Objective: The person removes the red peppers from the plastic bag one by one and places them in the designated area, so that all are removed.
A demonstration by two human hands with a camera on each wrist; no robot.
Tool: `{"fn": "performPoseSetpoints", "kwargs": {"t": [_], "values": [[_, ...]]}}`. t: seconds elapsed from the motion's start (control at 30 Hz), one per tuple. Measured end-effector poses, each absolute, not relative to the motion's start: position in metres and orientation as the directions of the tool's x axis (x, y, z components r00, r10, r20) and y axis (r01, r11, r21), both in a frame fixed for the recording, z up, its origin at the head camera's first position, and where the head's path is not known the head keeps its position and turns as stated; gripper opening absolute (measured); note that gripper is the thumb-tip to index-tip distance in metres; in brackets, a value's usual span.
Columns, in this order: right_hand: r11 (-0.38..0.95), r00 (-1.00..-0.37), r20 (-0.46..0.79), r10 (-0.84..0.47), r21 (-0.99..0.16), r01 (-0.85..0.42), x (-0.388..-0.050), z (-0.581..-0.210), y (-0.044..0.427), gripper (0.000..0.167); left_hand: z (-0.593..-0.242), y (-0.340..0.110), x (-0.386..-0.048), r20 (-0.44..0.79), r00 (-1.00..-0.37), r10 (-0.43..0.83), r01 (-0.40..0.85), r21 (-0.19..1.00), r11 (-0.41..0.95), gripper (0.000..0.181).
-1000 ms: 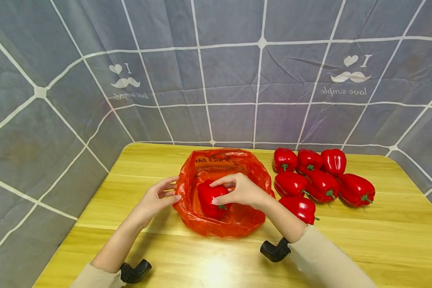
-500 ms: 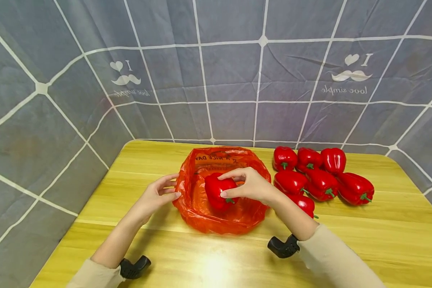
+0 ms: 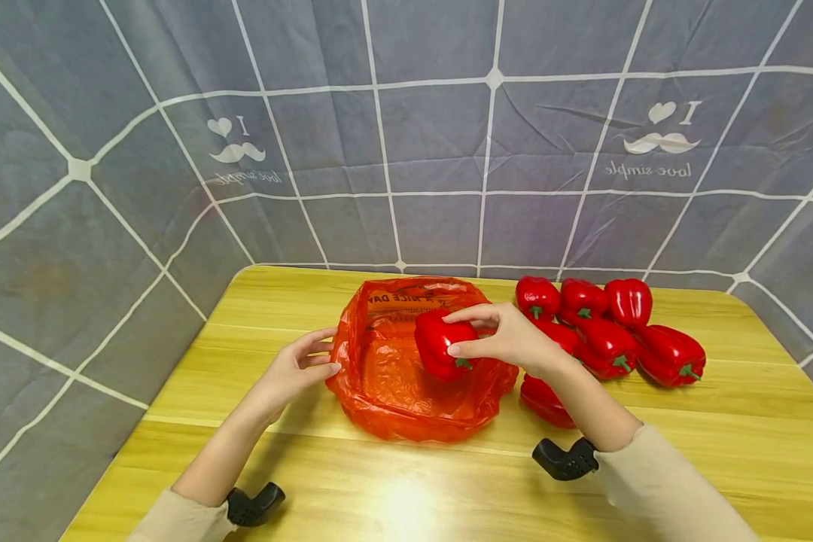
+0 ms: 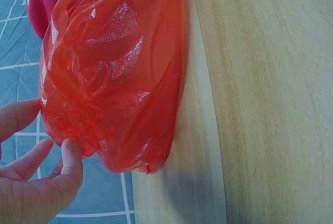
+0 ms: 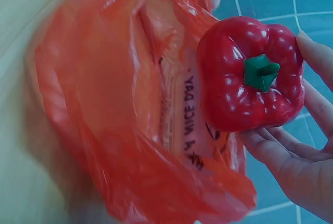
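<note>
My right hand (image 3: 508, 339) holds a red bell pepper (image 3: 439, 348) between thumb and fingers, over the right part of an open red plastic bag (image 3: 406, 425). The pepper's green stem (image 5: 263, 73) faces the camera in the right wrist view. On the bag's left side, my left hand (image 3: 291, 376) touches the rim with thumb and fingertips, its fingers loosely bent. The left wrist view shows those fingers (image 4: 73, 161) against the crinkled bag (image 4: 119, 78), and a red pepper (image 4: 42, 3) beyond it.
Several more red bell peppers (image 3: 606, 348) lie grouped to the right of the bag, partly behind my right forearm. All stand on a wooden table (image 3: 352, 497). A grey curtain with white lines (image 3: 440, 143) hangs behind the table.
My right hand has carried the pepper up and to the right, from low in the bag toward its right rim. The left hand has stayed at the left rim.
</note>
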State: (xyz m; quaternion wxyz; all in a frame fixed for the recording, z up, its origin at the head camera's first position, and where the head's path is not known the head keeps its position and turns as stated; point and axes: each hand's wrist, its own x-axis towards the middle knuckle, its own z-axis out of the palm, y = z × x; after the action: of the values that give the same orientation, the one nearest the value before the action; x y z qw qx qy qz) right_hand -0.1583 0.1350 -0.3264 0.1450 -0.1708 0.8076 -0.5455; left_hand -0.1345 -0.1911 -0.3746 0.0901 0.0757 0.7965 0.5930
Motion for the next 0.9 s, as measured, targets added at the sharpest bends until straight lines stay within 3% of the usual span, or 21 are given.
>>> {"fn": "performPoseSetpoints", "kwargs": {"t": [0.53, 0.9], "values": [[0.405, -0.930, -0.032, -0.367, -0.905, -0.128, -0.148, -0.311, 0.177, 0.048, -0.373, -0.191, -0.133, -0.061, -0.973, 0.221, 0.004, 0.960, 0.281, 0.056], [0.437, -0.952, -0.005, -0.305, -0.889, -0.136, -0.122, -0.297, 0.225, 0.047, -0.370, -0.192, -0.134, -0.051, -0.972, 0.230, 0.014, 0.962, 0.274, 0.056]]}}
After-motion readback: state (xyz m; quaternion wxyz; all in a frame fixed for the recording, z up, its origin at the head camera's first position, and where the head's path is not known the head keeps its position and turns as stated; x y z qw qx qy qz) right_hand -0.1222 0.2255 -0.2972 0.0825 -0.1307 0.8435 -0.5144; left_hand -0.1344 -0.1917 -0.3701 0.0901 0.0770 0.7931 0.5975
